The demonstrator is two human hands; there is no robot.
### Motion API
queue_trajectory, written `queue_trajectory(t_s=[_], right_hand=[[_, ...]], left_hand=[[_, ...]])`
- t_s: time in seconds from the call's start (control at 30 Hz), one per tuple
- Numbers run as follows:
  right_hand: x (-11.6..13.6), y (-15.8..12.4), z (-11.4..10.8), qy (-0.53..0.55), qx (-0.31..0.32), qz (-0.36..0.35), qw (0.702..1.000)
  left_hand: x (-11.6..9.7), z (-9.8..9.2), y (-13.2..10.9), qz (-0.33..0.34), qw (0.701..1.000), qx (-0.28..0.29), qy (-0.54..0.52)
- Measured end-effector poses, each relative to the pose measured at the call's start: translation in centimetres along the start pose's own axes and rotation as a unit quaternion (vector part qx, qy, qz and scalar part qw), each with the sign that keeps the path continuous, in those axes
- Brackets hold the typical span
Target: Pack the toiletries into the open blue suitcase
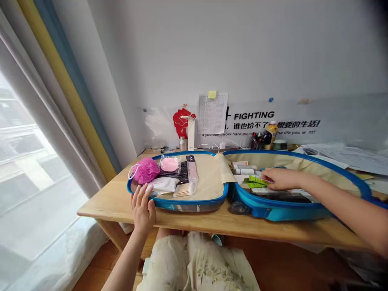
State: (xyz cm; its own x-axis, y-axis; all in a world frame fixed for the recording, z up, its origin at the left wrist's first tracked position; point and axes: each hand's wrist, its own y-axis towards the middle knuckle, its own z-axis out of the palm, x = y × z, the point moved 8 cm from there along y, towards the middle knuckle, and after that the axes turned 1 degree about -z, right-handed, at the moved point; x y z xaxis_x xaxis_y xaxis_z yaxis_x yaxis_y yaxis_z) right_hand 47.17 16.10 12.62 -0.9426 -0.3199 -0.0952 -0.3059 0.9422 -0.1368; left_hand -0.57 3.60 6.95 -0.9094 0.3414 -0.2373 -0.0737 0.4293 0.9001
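my right hand (281, 179) is the nearer of the two to the green packet (256, 182) inside the open blue suitcase (194, 206). the packet lies at 9 o'clock from my right knuckles, its long axis running roughly side to side. my right fingertips (264, 177) sit close together and touch the packet's upper right part; i cannot tell whether they are clamped on it, as the hand covers part of the contact. my left hand (142, 208) is well apart, at the near edge of the suitcase, at about 9 o'clock from my right hand. its fingers are spread apart, with the tips at the front rim of the left shell, and i see nothing held in them. the suitcase lies open on a pale wooden desk (212, 220), its two shells side by side. the beige-lined left shell holds a pink mesh bath sponge (146, 170), a round pink item in clear wrap (169, 164), black flat packets (182, 176), a white pouch (162, 186) and a pack of cotton swabs (184, 189). the right shell holds white tubes (244, 171) at 12 o'clock from the green packet and a dark flat item (280, 197) toward 4 o'clock from it.
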Motion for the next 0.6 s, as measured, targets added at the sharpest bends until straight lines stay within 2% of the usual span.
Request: queue_trajectory(t_s=[0.1, 0.17, 0.27, 0.33, 0.43, 0.6], right_hand=[[0.2, -0.2, 0.0, -0.003, 0.022, 0.015, 1.0], [0.2, -0.2, -0.8, -0.001, 0.019, 0.026, 0.999], [1.0, 0.4, -3.5, 0.01, -0.009, 0.02, 1.0], [2.8, 1.3, -5.7, 0.02, -0.036, -0.004, 0.999], [7.6, 3.4, -8.2, 0.031, -0.067, -0.064, 0.995], [19.9, 7.1, -9.5, 0.046, -0.092, -0.223, 0.969]], left_hand=[[0.4, 0.3, -0.1, -0.016, 1.0, 0.006, 0.0], [0.3, 0.3, -0.1, -0.019, 1.0, 0.002, -0.001], [0.2, 0.2, -0.1, -0.015, 1.0, -0.003, -0.003], [0.2, 0.2, -0.1, -0.018, 1.0, -0.002, -0.001], [0.3, 0.3, -0.1, -0.025, 1.0, -0.002, -0.001], [0.1, 0.2, 0.0, -0.02, 1.0, -0.008, -0.002]])
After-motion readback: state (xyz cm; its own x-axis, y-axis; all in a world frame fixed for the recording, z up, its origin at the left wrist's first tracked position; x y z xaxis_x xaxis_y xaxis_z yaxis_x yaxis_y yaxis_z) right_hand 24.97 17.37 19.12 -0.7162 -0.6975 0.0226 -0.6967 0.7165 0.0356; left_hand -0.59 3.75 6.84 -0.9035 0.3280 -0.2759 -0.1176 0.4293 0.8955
